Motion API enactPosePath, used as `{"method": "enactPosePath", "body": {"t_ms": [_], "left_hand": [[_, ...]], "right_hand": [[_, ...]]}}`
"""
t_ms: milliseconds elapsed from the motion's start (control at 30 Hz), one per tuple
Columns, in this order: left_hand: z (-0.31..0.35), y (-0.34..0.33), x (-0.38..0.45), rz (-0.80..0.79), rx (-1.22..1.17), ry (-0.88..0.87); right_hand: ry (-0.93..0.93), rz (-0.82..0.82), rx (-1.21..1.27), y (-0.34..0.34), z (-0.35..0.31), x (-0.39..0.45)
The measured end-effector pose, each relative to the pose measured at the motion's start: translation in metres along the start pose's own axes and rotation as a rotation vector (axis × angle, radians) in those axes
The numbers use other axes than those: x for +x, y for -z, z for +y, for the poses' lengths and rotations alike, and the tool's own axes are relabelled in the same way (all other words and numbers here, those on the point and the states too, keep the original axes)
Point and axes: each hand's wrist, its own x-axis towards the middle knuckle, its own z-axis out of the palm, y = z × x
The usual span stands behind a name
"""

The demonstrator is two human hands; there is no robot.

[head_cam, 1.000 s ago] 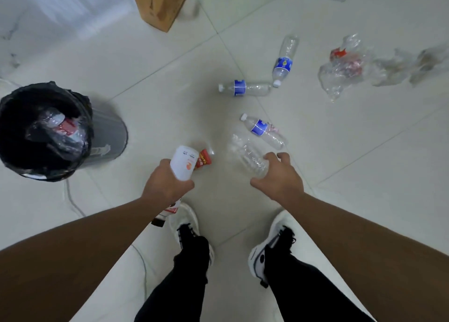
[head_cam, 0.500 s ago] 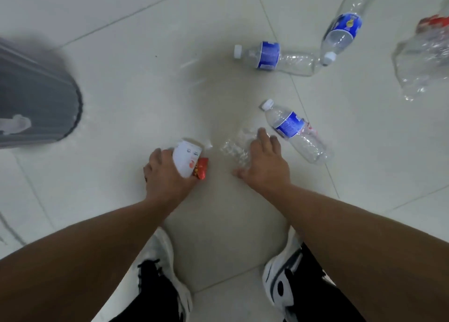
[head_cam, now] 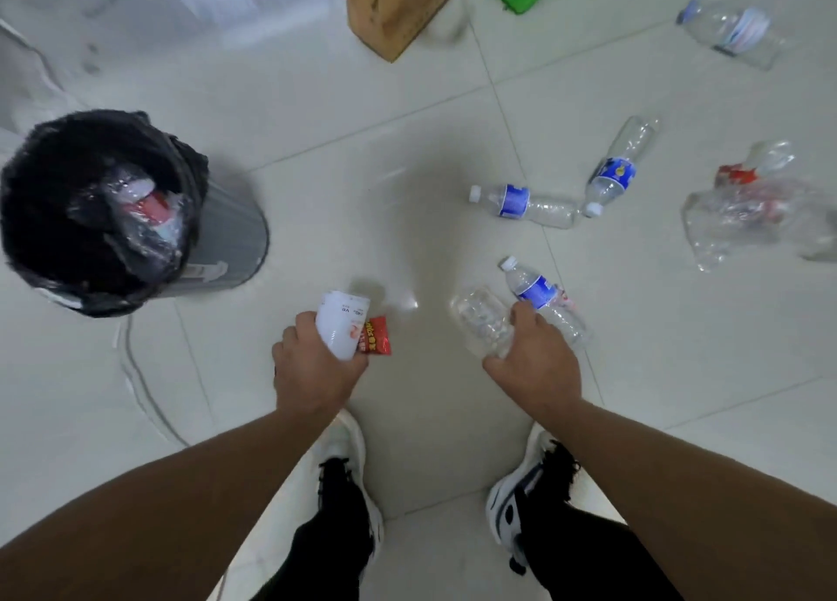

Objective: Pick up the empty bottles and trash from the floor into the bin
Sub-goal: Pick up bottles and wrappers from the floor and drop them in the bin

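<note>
Both bare forearms reach forward and down from the lower corners. The left hand [head_cam: 315,369] is curled into a closed grip around a white bottle [head_cam: 340,326] and a red wrapper [head_cam: 376,335]. The right hand [head_cam: 536,365] is closed, knuckles up, around a clear bottle [head_cam: 482,322].

Soft, even overhead light fills the scene, and the pale tiled floor [head_cam: 317,156] carries a faint sheen and a small bright glint between the two hands. A diffuse shadow pools on the tiles ahead of the person's feet. Wide-angle distortion bends the tile seams and stretches the forearms, while the picture's top corners and right edge look smeared and soft.
</note>
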Motion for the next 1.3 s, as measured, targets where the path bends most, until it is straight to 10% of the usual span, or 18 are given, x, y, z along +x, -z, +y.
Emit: {"method": "enactPosePath", "body": {"t_ms": [367,700,1300], "left_hand": [[-0.001,0.234,-0.100,0.078,-0.182,0.172],[-0.084,0.364,-0.073,0.145,-0.253,0.202],[-0.106,0.365,0.097,0.046,-0.331,0.400]], "right_hand": [[0.056,-0.037,0.010,0.165,-0.174,-0.096],[0.054,-0.154,0.140,0.167,-0.354,-0.135],[-0.116,-0.431,0.304,0.053,-0.493,0.003]]}}
